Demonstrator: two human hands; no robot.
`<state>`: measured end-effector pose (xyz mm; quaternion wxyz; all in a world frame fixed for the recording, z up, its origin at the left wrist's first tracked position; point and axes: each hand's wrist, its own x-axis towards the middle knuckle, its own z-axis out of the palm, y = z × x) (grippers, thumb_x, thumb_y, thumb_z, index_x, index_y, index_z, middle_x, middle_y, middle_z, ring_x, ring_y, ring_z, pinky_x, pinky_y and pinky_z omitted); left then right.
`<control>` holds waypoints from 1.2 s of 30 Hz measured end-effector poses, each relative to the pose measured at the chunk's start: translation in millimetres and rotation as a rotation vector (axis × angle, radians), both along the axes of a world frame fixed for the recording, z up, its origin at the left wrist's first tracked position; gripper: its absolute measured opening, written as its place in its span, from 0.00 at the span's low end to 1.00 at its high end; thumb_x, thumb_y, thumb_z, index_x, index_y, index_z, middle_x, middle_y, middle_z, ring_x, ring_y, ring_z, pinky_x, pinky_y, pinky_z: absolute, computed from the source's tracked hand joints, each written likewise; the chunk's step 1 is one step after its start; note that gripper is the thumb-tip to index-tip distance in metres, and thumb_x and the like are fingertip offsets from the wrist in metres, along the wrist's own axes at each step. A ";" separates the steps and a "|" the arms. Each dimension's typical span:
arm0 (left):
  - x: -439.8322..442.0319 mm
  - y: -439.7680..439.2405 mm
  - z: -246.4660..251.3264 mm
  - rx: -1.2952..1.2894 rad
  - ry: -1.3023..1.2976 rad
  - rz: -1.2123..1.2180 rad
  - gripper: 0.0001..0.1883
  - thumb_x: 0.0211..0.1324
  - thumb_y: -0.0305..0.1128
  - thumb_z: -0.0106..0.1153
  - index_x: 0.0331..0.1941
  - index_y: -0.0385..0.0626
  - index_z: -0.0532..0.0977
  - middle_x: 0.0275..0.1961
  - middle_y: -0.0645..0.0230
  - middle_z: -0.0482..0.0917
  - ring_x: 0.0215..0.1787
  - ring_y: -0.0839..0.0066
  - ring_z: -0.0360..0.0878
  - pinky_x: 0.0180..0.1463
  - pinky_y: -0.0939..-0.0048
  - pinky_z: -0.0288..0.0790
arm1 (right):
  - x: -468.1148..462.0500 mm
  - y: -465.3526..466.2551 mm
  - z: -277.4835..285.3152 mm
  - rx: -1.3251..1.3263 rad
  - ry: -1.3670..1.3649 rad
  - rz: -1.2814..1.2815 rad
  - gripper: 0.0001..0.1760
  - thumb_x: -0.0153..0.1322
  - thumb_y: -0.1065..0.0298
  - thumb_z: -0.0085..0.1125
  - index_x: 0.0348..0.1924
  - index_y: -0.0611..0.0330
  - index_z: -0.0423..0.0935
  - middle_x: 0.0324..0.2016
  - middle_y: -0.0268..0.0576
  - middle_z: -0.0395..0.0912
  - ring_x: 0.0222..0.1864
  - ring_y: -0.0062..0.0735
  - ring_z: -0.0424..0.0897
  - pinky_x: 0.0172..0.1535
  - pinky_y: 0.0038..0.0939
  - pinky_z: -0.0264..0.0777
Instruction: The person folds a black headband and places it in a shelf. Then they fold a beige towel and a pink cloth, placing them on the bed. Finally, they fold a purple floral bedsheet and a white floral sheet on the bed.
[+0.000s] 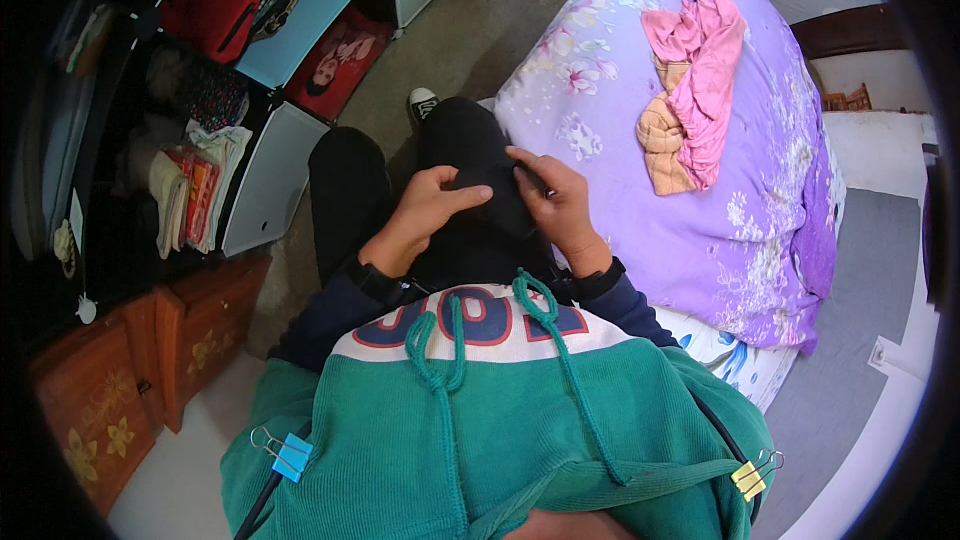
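Note:
My left hand (427,210) is over my lap, thumb pointing right and the other fingers partly hidden by dark cloth. Opposite it, my right hand (556,202) has a bent index finger and thumb close to the same dark cloth. Black trousers (349,187) cover both my legs. Against that black I cannot make out whether a separate dark piece lies between the hands. On the bed to the right lie a crumpled pink garment (709,75) and a tan cloth (664,139), partly under the pink one.
A purple floral quilt (600,127) covers the bed beside my right knee. At left, a cube storage rack (315,22) holds folded clothes; its open door panel (270,180) juts out near my left leg. Wooden cabinet doors (105,405) stand below. One sneaker (424,103) shows on the floor.

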<state>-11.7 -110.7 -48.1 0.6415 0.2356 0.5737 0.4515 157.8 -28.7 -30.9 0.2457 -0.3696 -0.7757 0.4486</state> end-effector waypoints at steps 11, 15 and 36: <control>0.0 0.4 -9.5 0.055 -0.239 -0.089 0.06 0.45 0.26 0.60 0.31 0.40 0.77 0.29 0.72 0.79 0.31 0.84 0.74 0.37 0.83 0.66 | 24.9 27.1 14.7 -1.131 0.295 0.449 0.30 0.53 0.74 0.71 0.46 0.69 0.69 0.29 0.38 0.76 0.29 0.26 0.80 0.33 0.22 0.77; -2.4 -0.7 -15.1 0.044 -0.253 -0.137 0.09 0.48 0.25 0.58 0.35 0.39 0.77 0.33 0.72 0.80 0.34 0.84 0.76 0.43 0.82 0.68 | 24.6 27.3 8.9 -1.126 0.199 0.443 0.16 0.59 0.73 0.64 0.38 0.67 0.73 0.24 0.35 0.75 0.25 0.23 0.77 0.31 0.21 0.74; -0.7 -5.0 -16.1 0.120 -0.286 -0.164 0.12 0.60 0.28 0.47 0.44 0.39 0.76 0.36 0.72 0.79 0.35 0.84 0.73 0.39 0.83 0.68 | 2.8 15.5 27.3 -0.474 -0.278 0.066 0.10 0.56 0.69 0.60 0.18 0.65 0.70 0.12 0.33 0.69 0.16 0.20 0.68 0.21 0.23 0.61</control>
